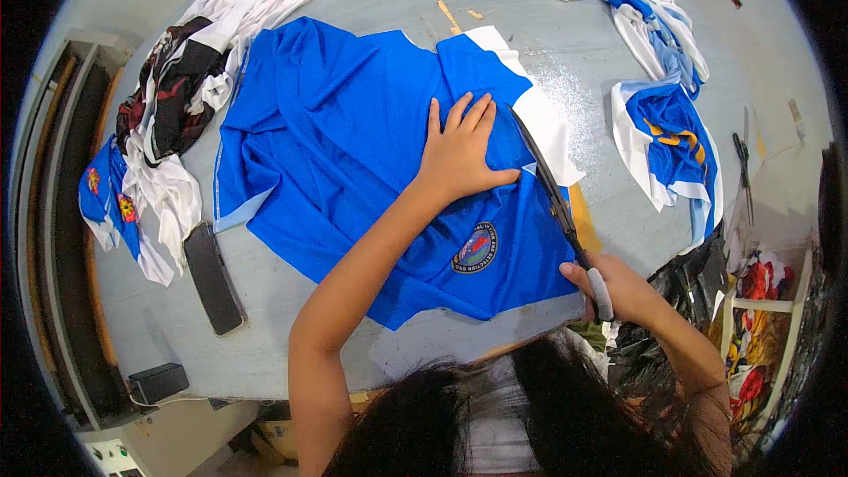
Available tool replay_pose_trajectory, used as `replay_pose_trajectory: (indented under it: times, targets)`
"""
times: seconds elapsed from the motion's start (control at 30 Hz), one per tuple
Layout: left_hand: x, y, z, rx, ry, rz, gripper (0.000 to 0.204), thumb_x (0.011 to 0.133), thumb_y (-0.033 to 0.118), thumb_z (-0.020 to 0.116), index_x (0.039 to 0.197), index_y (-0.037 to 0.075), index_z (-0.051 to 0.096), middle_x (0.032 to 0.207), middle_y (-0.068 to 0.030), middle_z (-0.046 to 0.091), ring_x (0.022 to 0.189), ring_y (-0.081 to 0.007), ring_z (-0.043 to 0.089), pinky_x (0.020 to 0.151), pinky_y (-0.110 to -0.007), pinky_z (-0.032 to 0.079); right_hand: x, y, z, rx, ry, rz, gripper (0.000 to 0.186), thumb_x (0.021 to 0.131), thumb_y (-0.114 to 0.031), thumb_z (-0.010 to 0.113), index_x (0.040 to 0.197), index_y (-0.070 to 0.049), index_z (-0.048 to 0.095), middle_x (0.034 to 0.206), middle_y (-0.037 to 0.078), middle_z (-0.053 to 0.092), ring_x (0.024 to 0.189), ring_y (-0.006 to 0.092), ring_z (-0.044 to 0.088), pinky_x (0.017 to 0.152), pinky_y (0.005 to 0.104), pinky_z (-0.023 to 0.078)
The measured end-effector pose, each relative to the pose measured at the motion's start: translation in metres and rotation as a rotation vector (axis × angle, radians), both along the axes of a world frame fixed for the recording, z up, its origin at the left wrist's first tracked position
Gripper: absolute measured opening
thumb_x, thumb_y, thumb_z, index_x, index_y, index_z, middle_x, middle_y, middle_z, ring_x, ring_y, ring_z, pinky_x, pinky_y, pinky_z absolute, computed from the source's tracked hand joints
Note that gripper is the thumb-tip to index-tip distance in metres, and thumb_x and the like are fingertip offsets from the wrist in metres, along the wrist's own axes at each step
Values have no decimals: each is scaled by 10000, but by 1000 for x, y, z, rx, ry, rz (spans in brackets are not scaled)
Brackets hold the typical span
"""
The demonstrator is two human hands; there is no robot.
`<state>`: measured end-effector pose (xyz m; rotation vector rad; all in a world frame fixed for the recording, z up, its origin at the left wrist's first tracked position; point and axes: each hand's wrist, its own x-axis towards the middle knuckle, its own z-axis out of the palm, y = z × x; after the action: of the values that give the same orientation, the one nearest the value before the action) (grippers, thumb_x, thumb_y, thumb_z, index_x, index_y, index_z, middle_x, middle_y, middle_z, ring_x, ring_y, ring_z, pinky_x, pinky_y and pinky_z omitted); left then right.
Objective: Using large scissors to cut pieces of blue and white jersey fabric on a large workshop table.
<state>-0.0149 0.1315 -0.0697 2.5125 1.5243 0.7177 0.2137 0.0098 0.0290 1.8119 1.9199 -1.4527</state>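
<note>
A large piece of blue fabric (344, 115) lies spread and creased on the grey table, with a round emblem (475, 249) near its lower right. My left hand (461, 155) rests flat on this fabric, fingers spread. At the fabric's right edge, my right hand (627, 287) grips long dark scissors (549, 185) by the handles, one of which has a pale wrap. The blades run up along the blue edge, pointing away from me. Beyond them lies a white strip of fabric (546, 124). Whether the blades are parted is hard to make out.
White, black and blue cloth piles (181, 93) line the table's left side. More blue and white cloth (662, 132) lies at the right and far edges. A black phone (214, 278) and a small dark box (159, 382) sit at the near left. A shelf (768, 305) stands lower right.
</note>
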Motion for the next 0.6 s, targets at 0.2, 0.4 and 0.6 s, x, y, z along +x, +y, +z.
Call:
replay_pose_trajectory:
  times: [0.2, 0.4, 0.6]
  targets:
    - [1, -2, 1, -15, 34, 20, 957, 606, 598, 644, 1319, 16, 383, 1410, -93, 326, 1326, -266, 238, 1057, -578, 80, 1, -2, -3, 43, -24, 29, 600, 890, -535, 412, 1021, 43, 508, 720, 229, 578, 681, 376, 576, 643, 434, 435]
    - [1, -3, 3, -27, 45, 25, 962, 600, 597, 646, 1321, 18, 381, 1409, -91, 326, 1327, -264, 235, 1054, -584, 77, -3, -1, 1, 37, -28, 19, 560, 897, -494, 431, 1040, 43, 502, 734, 229, 583, 691, 373, 579, 652, 431, 438]
    - [3, -5, 3, -47, 71, 48, 986, 584, 590, 652, 1331, 17, 362, 1418, -95, 304, 1332, -263, 214, 1039, -615, 65, -1, -2, -7, 118, 67, 7, 508, 903, -483, 444, 804, 11, 506, 508, 91, 541, 456, 195, 576, 456, 313, 457]
